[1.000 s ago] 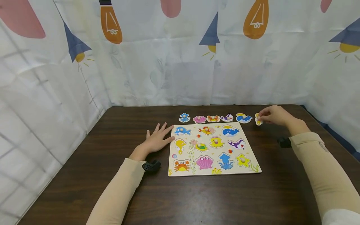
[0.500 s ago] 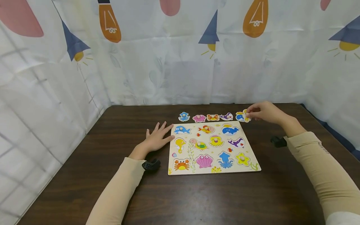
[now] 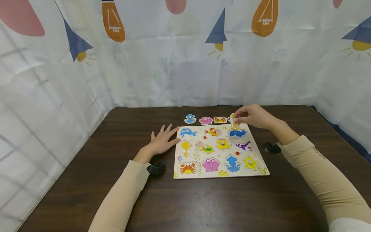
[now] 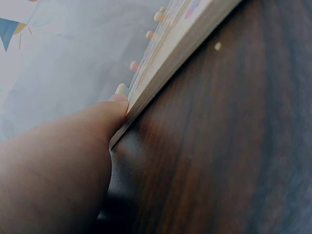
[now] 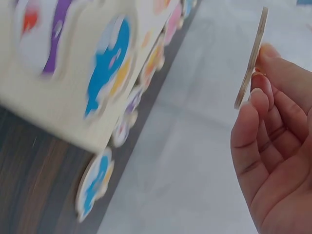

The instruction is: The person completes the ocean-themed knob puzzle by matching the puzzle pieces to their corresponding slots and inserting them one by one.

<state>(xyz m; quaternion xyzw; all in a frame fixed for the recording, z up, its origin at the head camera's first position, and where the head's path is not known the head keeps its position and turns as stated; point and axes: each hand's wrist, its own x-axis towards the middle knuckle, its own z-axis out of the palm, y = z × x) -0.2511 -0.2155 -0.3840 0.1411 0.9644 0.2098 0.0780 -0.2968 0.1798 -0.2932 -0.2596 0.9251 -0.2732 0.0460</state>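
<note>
A pale wooden puzzle board (image 3: 200,177) printed with sea animals lies on the table. My left hand (image 3: 159,143) is spread flat at its left edge, the thumb on the board's corner region in the left wrist view. Above the board's back edge, my right hand (image 3: 255,116) pinches a yellow puzzle piece (image 3: 233,120) between thumb and fingers. The right wrist view shows this piece (image 5: 252,58) edge-on, raised off the table. Behind the board lie a blue squid piece (image 3: 190,119), a pink shell piece (image 3: 206,120) and a crab piece (image 3: 220,120).
Beyond the crab, the purple whale piece (image 3: 228,119) is mostly covered by the held piece. A blue whale piece (image 5: 95,185) lies behind the board's corner, hidden by my hand in the head view. Several knobbed pieces, including a yellow star (image 3: 250,162), sit in the board. A patterned curtain (image 3: 185,74) hangs behind.
My right hand has carried the yellow puzzle piece leftwards along the row, from the far right past the blue whale to above the board's back edge. The left hand has stayed in place.
</note>
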